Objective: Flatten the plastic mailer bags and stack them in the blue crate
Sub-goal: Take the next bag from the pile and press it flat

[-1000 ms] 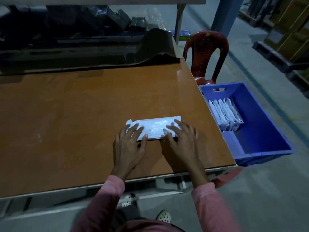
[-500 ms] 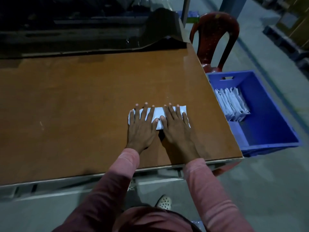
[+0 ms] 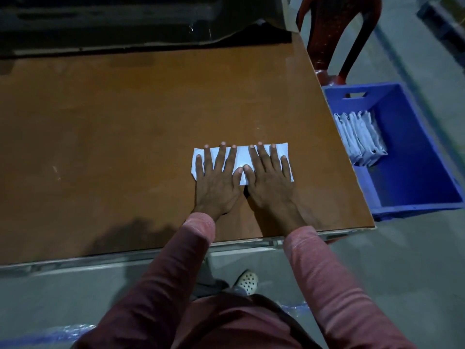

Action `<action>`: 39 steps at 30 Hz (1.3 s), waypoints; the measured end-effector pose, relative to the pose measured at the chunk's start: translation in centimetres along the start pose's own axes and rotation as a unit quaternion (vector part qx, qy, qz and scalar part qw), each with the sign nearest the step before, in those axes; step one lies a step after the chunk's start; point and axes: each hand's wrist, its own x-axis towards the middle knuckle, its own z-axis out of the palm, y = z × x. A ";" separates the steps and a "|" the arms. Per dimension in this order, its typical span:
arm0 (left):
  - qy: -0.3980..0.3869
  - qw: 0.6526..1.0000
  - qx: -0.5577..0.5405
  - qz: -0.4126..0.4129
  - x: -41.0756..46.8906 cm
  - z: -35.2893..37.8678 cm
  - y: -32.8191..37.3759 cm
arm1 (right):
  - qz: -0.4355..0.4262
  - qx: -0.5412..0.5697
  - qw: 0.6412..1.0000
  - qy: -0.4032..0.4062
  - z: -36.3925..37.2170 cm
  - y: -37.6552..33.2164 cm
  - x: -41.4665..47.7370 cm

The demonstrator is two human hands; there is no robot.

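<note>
Both hands, left [image 3: 218,182] and right [image 3: 268,183], press flat (fingers spread wide) on the white mailer bag [image 3: 242,157] on the worktop [image 3: 125,134].

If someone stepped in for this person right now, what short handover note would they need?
Left hand and right hand: both flat, fingers spread, pressing one white mailer bag on the brown table.
Done: a bundle of white bags sits in the blue crate beside the table's right edge.
To do: finish pressing this bag, then put it in the crate.
</note>
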 end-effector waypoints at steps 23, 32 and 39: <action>-0.036 0.999 -0.030 0.022 1.0 -1.7 1.2 | 0.032 0.031 0.999 0.016 -2.5 0.7 0.0; -0.043 0.996 -0.035 0.063 1.1 -0.2 3.3 | 0.049 0.009 0.999 -0.010 -1.7 3.4 -0.1; -0.024 0.998 -0.002 0.061 1.2 0.5 3.4 | 0.050 -0.041 0.998 -0.020 -0.8 3.6 0.4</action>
